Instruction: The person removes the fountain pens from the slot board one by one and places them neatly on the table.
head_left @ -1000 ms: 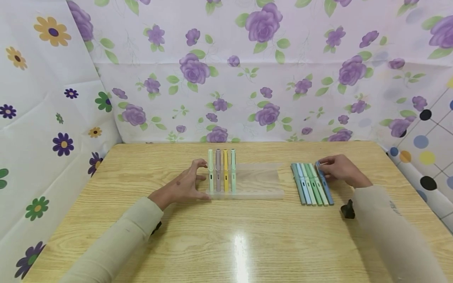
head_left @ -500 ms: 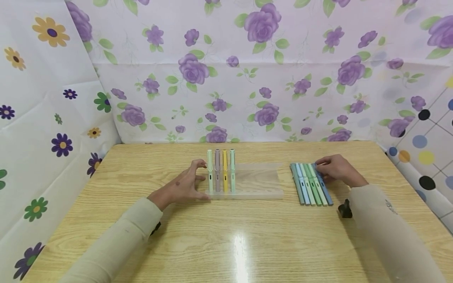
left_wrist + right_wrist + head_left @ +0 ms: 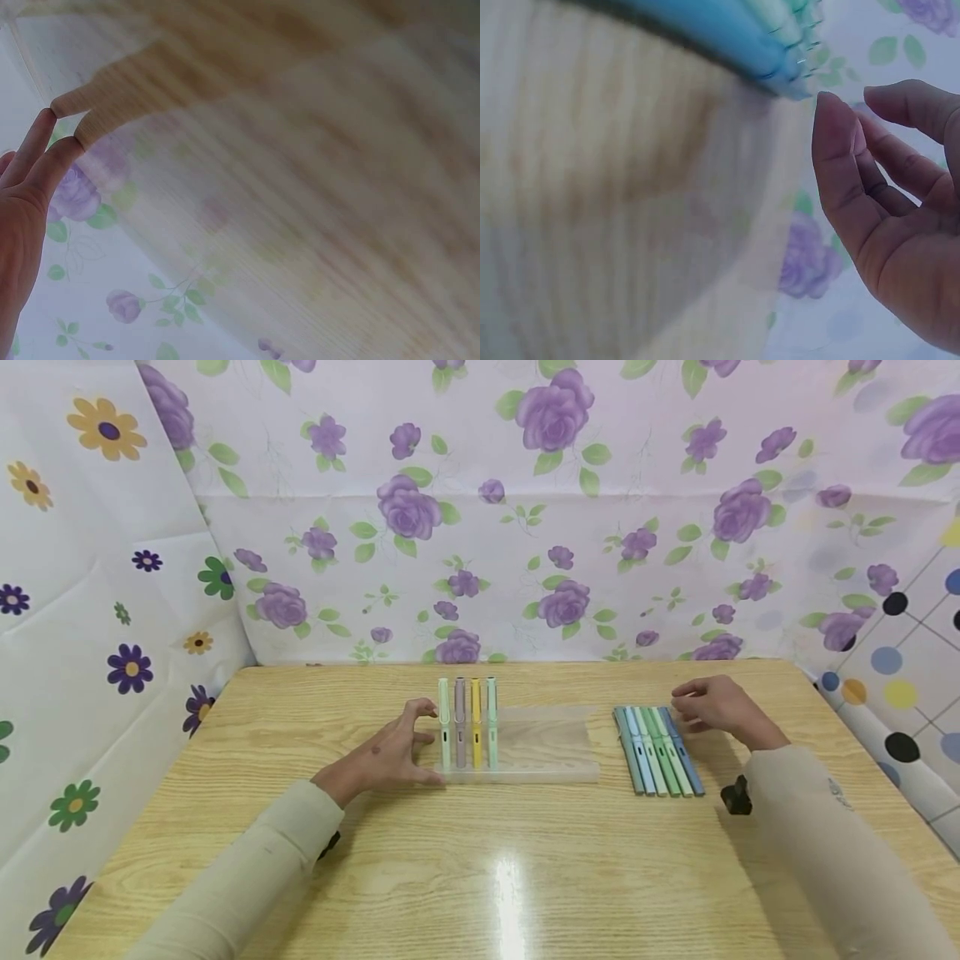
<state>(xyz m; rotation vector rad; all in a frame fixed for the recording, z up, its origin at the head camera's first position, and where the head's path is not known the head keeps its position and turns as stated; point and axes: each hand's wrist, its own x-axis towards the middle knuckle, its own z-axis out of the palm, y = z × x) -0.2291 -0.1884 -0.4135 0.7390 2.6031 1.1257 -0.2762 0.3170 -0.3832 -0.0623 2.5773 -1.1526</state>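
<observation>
My left hand [image 3: 378, 752] grips the left end of a clear pen stand [image 3: 543, 772], thumb at its front corner and index finger near its back. Several capped pens stand side by side there: pale green, mauve, a yellow pen [image 3: 476, 727] and a mint one. In the left wrist view, two straight fingertips [image 3: 71, 142] touch a glossy surface; the thumb is out of sight. My right hand [image 3: 716, 703] hovers with loosely bent fingers, holding nothing, beside the dark blue pen [image 3: 684, 756]. That pen ends a row of blue and green pens [image 3: 660, 752] lying on the table.
The right part of the stand bears no pens. Wood-grain table [image 3: 480, 860] extends in front. A flower-print sheet [image 3: 480, 527] hangs behind the table, with another patterned sheet [image 3: 67, 635] at the left.
My right hand lined the dark blue pen up against the row, then let go and lifted slightly up and to the right. My left hand stays at the stand.
</observation>
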